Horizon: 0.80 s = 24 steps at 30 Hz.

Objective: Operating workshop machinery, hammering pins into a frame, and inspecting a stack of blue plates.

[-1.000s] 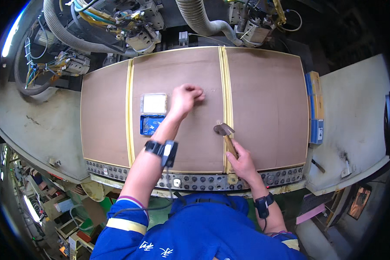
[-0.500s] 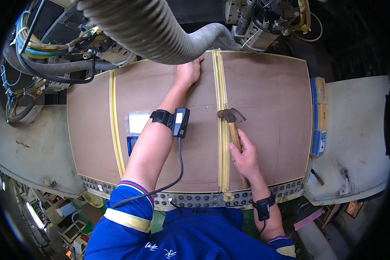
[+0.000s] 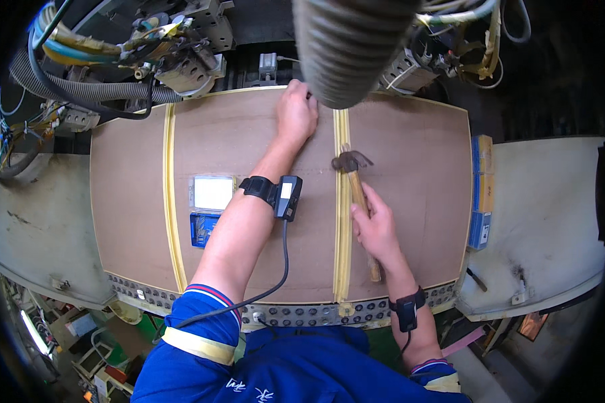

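My right hand (image 3: 376,227) is wrapped round the wooden handle of a claw hammer (image 3: 353,176). The hammer's metal head lies over the yellow strip (image 3: 343,221) that runs across the brown board (image 3: 410,174). Up near the board's far edge, left of that strip, is my left hand (image 3: 297,113). Its fingers are curled and pressed together; whatever they hold is too small or hidden to name. By my left forearm, an open blue case (image 3: 202,228) with small pieces and a clear lid (image 3: 213,193) sits on the board.
A thick grey ribbed hose (image 3: 349,54) hangs over the board's far edge. Machine parts with cables (image 3: 188,70) stand behind it. A second yellow strip (image 3: 172,201) crosses the board at left. Blue and tan boxes (image 3: 480,191) line its right side; a dark-handled tool (image 3: 476,280) lies beyond.
The hose has shifted right in the view, uncovering my left hand. Its fingers, earlier partly hidden at the far edge, now show curled. My right hand keeps hold of the hammer over the strip.
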### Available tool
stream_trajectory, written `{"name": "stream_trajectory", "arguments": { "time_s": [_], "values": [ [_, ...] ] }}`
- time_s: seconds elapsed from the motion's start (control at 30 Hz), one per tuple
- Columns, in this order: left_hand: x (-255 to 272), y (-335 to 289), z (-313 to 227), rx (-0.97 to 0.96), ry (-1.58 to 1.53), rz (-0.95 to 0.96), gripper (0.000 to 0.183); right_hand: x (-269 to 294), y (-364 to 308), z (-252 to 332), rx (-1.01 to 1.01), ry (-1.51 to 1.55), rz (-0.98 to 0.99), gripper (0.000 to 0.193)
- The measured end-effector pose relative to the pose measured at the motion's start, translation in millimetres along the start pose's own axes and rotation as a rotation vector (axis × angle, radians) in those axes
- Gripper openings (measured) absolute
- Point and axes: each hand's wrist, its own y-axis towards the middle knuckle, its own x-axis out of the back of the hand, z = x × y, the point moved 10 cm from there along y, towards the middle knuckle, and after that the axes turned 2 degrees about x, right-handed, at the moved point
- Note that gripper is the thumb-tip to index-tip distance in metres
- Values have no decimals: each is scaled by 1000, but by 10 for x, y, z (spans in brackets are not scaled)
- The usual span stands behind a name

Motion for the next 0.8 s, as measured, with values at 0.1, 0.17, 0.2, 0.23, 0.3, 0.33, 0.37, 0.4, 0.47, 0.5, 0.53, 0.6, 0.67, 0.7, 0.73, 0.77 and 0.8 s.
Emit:
{"name": "stream_trajectory", "arguments": {
  "time_s": [0.1, 0.17, 0.2, 0.23, 0.3, 0.33, 0.37, 0.4, 0.47, 0.5, 0.53, 0.6, 0.67, 0.7, 0.73, 0.77, 0.8],
  "values": [
    [208, -82, -230, -151, -2, -140, 4, 8, 320, 245, -145, 43, -24, 51],
    [260, -87, -188, -129, -67, -170, 3, -51, 596, 345, -107, 7, -26, 48],
    [212, -58, -185, -110, -77, -137, 3, 4, 774, 458, 58, -194, -74, 46],
    [202, -63, -208, -110, -88, -143, 3, 30, 871, 608, 223, -394, -121, 45],
    [188, -77, -134, 7, -107, -89, 4, -52, 1018, 612, 62, -280, -108, 38],
    [169, -39, -127, 27, -71, -56, 4, -84, 1124, 640, 155, -321, -109, 42],
    [178, -25, -108, 29, -73, -62, 4, -135, 1179, 724, 251, -360, -107, 46],
    [146, -13, -92, 35, -69, -34, 4, -146, 1217, 726, 253, -365, -105, 46],
    [95, 0, -52, 46, -34, 1, 5, -200, 1264, 737, 263, -466, -82, 47],
    [87, 3, -32, 46, -35, -1, 5, -219, 1275, 723, 265, -467, -81, 47],
    [66, 8, 9, 71, -51, 5, 5, -239, 1261, 765, 334, -497, -101, 47],
    [24, 20, 45, 93, -70, 13, 6, -248, 1257, 801, 402, -530, -125, 48],
    [12, 27, 62, 93, -76, 9, 7, -259, 1271, 835, 448, -603, -149, 49],
    [10, 26, 70, 94, -76, 9, 7, -252, 1268, 836, 447, -603, -149, 49],
    [14, 23, 77, 92, -75, 4, 6, -252, 1260, 842, 446, -576, -127, 49],
    [23, 25, 67, 90, -74, -1, 5, -254, 1256, 843, 446, -549, -104, 49],
    [28, 28, 61, 91, -74, -1, 5, -269, 1257, 833, 446, -549, -104, 49]
  ]
}}
